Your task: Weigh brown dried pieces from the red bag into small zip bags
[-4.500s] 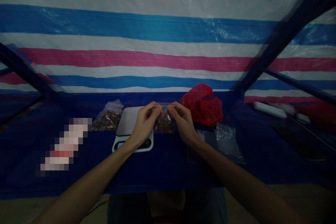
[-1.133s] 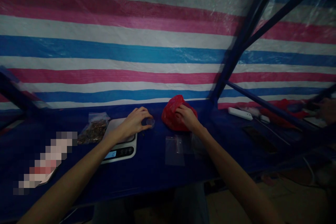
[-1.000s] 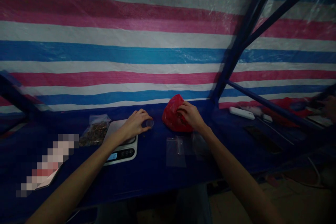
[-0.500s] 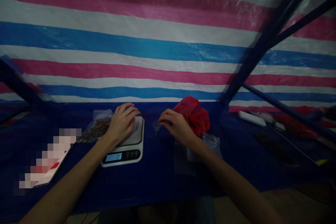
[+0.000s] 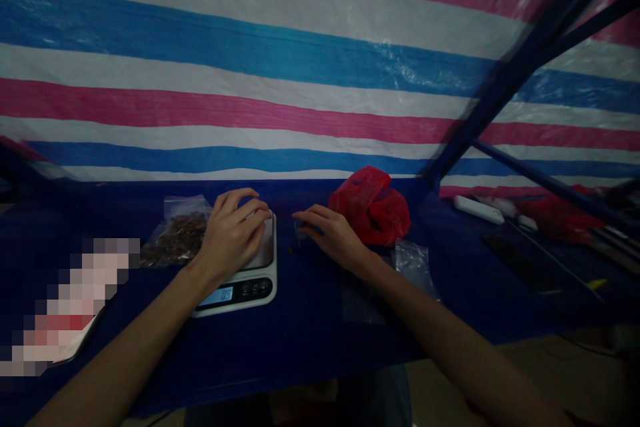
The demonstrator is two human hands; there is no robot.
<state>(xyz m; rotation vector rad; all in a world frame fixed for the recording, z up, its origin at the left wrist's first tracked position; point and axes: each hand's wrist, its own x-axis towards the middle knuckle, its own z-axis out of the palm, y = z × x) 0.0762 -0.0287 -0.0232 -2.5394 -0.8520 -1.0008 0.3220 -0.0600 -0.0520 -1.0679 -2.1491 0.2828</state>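
Observation:
My left hand (image 5: 236, 230) hovers over the metal plate of a white kitchen scale (image 5: 271, 280), its fingers bent and somewhat apart. No object shows in those fingers, and the thumb is mostly hidden. The scale's lit display (image 5: 220, 296) seems to read 0.9. To the right, my right hand (image 5: 330, 232) has its fingers closed at the rim of a small clear plastic cup (image 5: 299, 232), partly covering it. A tiny brownish bit (image 5: 290, 250) lies on the blue tabletop just below the cup. Left of the scale is a clear zip bag (image 5: 177, 240) full of small brown pieces.
Behind my right hand sits a crumpled red plastic bag (image 5: 373, 207). Clear zip bags (image 5: 413, 263) lie under and beside my right forearm. A blurred flat item (image 5: 75, 327) is at left. Farther right are a white power strip (image 5: 479, 209) and a dark phone-like slab (image 5: 520, 263).
My right hand's fingers have moved from the cup's right edge to over its top. My left hand stays above the scale, with its fingers slightly shifted. The camera view has tilted down.

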